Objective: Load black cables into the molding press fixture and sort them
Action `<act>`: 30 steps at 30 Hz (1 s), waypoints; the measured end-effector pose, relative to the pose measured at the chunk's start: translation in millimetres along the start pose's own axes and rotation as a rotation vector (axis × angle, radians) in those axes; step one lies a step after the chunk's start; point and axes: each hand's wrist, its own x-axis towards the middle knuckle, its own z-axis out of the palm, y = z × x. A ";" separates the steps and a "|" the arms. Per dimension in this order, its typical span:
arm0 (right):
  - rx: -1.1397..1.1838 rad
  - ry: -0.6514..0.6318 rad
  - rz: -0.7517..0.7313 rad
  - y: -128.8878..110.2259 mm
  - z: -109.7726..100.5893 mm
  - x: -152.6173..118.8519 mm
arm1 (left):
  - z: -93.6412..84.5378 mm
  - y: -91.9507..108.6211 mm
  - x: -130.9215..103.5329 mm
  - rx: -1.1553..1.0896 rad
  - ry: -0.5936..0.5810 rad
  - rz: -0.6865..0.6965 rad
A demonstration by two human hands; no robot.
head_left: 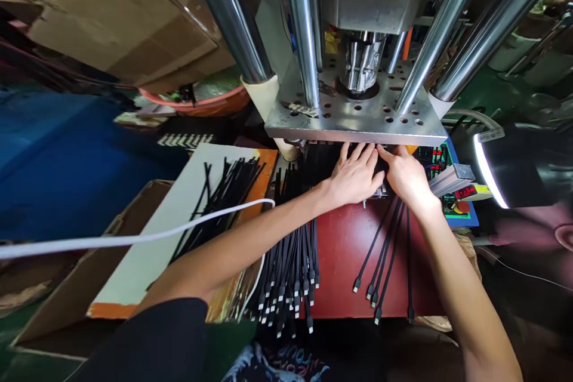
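Note:
My left hand (357, 176) reaches under the steel plate (358, 125) of a press, palm down, with its fingers spread toward the machine. Close beside it my right hand (406, 178) is closed, its index finger pointing at the left hand's fingertips. Whatever the right fingers hold is hidden. Several black cables (388, 256) with metal-tipped plugs run down from beneath the right hand over the red table (338, 262). A dense bundle of similar cables (290, 268) hangs at the table's left edge. The spot under the plate where my fingertips work is mostly hidden.
More black cables (228, 191) lie on a white board (147, 250) at left, and a white cord (134, 240) crosses above it. Steel columns (302, 30) rise around the press. At right are a lit lamp (490, 170) and a control box with a red button (461, 208).

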 end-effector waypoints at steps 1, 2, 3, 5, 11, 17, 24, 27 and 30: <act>0.018 0.003 -0.008 -0.2 0.0 13.6 | -0.3 -4.1 9.7 0.000 0.000 -0.009; 0.043 0.010 -0.024 0.2 0.2 27.4 | -0.5 -8.2 19.4 -0.002 -0.004 -0.018; 0.069 0.018 -0.041 1.1 0.7 41.0 | -0.5 -12.2 29.1 -0.006 -0.010 -0.027; 0.110 0.038 -0.067 3.1 1.7 65.4 | -0.5 -19.4 48.4 -0.018 -0.035 -0.042; 0.178 0.117 -0.073 1.3 -12.2 41.7 | -23.7 -23.6 31.5 -0.071 -0.006 0.034; 0.455 0.570 0.372 -0.9 4.4 -214.4 | -74.9 -5.2 -212.1 -0.677 -0.254 -0.046; 0.886 0.403 1.121 -36.0 127.6 -391.6 | 48.3 8.2 -379.5 -0.927 -0.439 -0.816; 1.083 0.166 0.957 -43.2 154.3 -380.2 | 102.3 10.9 -380.5 -1.054 -0.192 -0.963; 1.155 0.166 0.885 -34.9 163.1 -356.4 | 120.3 11.8 -375.0 -1.071 -0.100 -0.953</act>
